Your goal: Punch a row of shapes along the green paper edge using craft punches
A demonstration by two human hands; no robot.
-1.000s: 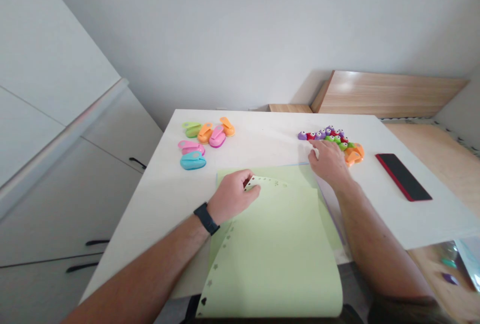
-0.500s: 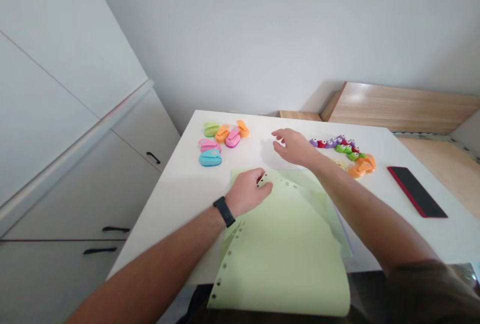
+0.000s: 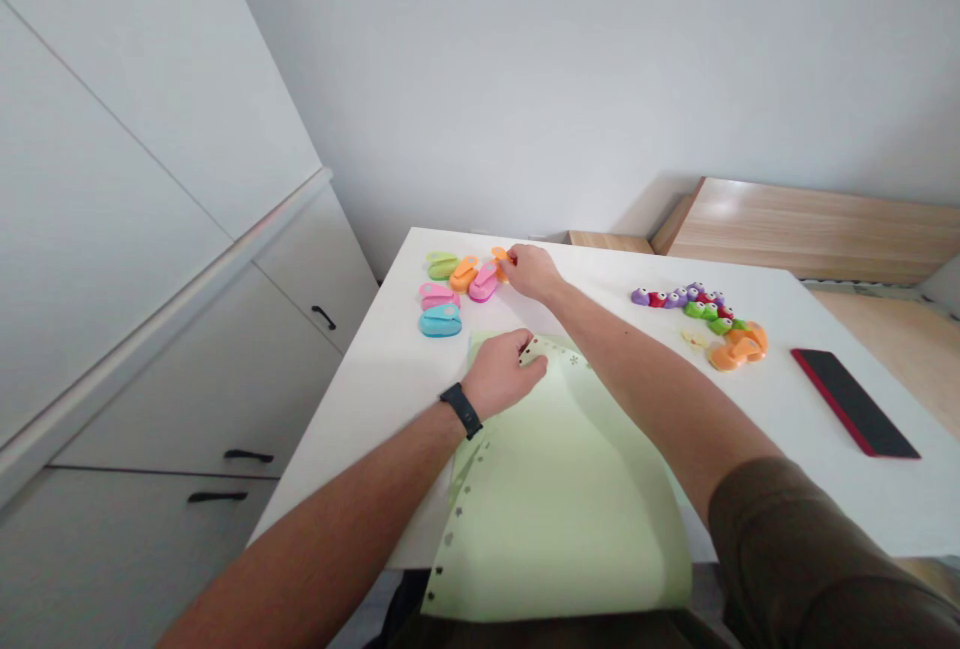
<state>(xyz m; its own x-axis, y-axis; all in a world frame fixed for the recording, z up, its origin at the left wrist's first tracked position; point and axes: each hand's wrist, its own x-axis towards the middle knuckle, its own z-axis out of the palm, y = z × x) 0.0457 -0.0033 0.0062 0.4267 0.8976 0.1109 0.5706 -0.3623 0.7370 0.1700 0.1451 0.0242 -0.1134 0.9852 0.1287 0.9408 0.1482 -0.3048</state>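
My left hand (image 3: 501,371), with a black watch on the wrist, pinches the top left corner of a light green paper sheet (image 3: 570,489) that has small shapes punched along its left edge. My right hand (image 3: 531,272) reaches across to the far left group of craft punches and closes its fingers on an orange punch (image 3: 501,256). Beside it lie a pink punch (image 3: 484,282), another orange punch (image 3: 463,273), a green punch (image 3: 441,264), a pink punch (image 3: 439,296) and a blue punch (image 3: 441,321).
On the white table (image 3: 375,379), a row of small purple, red and green punches (image 3: 686,301) and orange punches (image 3: 736,347) lie at the right. A red-edged black phone (image 3: 853,400) lies further right. White cabinets (image 3: 187,369) stand at the left; wooden boards (image 3: 810,219) lean behind.
My right hand left the small punches at the right and swung left across the table to the orange punch. My left hand kept its hold on the paper corner. The view shifted left.
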